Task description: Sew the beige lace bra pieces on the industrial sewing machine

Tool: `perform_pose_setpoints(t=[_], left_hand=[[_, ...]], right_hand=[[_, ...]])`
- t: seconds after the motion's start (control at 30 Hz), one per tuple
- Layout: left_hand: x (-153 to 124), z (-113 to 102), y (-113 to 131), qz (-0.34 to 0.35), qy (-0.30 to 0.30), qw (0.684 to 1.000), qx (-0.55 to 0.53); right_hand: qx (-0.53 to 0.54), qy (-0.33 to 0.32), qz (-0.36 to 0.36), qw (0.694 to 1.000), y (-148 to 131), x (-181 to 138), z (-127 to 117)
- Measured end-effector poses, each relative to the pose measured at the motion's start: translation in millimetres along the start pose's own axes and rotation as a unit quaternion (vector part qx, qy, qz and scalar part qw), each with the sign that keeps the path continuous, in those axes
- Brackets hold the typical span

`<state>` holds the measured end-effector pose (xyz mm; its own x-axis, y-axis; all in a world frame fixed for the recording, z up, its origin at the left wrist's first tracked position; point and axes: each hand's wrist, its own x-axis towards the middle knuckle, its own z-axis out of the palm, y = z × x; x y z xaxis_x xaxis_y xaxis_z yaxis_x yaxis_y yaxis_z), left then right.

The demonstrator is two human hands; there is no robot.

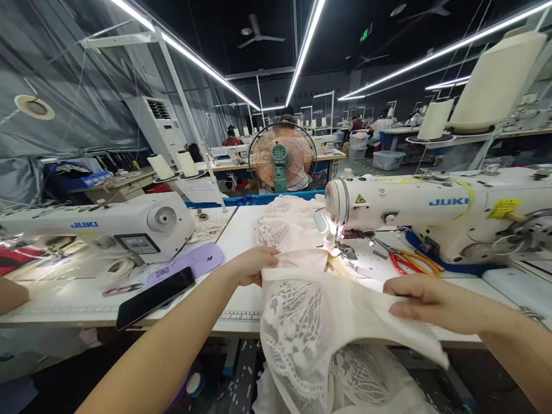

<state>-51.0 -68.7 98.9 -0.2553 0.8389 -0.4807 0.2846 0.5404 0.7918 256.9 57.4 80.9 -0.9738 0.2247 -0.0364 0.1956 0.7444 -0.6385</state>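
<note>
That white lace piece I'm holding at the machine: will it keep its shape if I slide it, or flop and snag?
Probably floppy: the lace fabric sags over the table edge between the left hand and right hand. It looks thin and light. The openwork may well snag.

Your hands (254,265) grip cream cloth (345,313): matt plain weave joined to open, rough-looking lace. The sewing machine (431,210) has a glossy white enamelled body with bright metal parts at the needle. The desk (241,230) is smooth and white. The phone (154,297) shows glossy black glass.
</note>
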Motion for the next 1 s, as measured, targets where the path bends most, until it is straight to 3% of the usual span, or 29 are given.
perform_pose_setpoints(t=[0.03, 0.1, 0.17, 0.23, 0.3, 0.43, 0.57, 0.67, 0.87, 1.0], left_hand=[[3.4, -2.6, -0.9, -0.022, -0.012, 0.999, 0.023], [14.2, -11.3, -4.1, -0.041, 0.007, 0.985, 0.168], [27.5, -22.0, -3.9, -0.037, 0.061, 0.941, 0.33], [40.3, -29.7, 2.5, -0.028, 0.117, 0.898, 0.423], [51.9, -29.1, 13.9, -0.024, 0.168, 0.875, 0.454], [77.7, 4.6, 39.6, 0.032, 0.233, 0.834, 0.5], [112.7, 56.8, 49.7, 0.106, 0.159, 0.84, 0.509], [143.5, 78.5, 45.8, 0.162, 0.112, 0.844, 0.499], [204.9, 76.5, 51.2, 0.179, 0.132, 0.856, 0.466], [202.6, 66.2, 62.6, 0.189, 0.136, 0.854, 0.465]], right_hand=[[-0.008, -0.018, 0.024, 1.0, 5.2, 1.2, -6.2], [-0.074, -0.051, 0.055, 0.994, 17.9, 13.7, -8.2], [-0.166, -0.054, 0.074, 0.982, 30.1, 36.9, 0.4], [-0.242, -0.015, 0.101, 0.965, 38.5, 63.5, 14.3], [-0.29, 0.048, 0.128, 0.947, 41.6, 85.9, 28.5], [-0.365, 0.141, 0.148, 0.908, 39.9, 104.1, 49.0], [-0.388, 0.132, 0.103, 0.906, 47.4, 99.1, 68.0], [-0.42, 0.169, 0.017, 0.892, 60.7, 96.5, 80.8], [-0.426, 0.128, -0.082, 0.892, 85.1, 110.1, 71.7], [-0.399, 0.116, -0.119, 0.902, 99.7, 121.2, 62.5]])
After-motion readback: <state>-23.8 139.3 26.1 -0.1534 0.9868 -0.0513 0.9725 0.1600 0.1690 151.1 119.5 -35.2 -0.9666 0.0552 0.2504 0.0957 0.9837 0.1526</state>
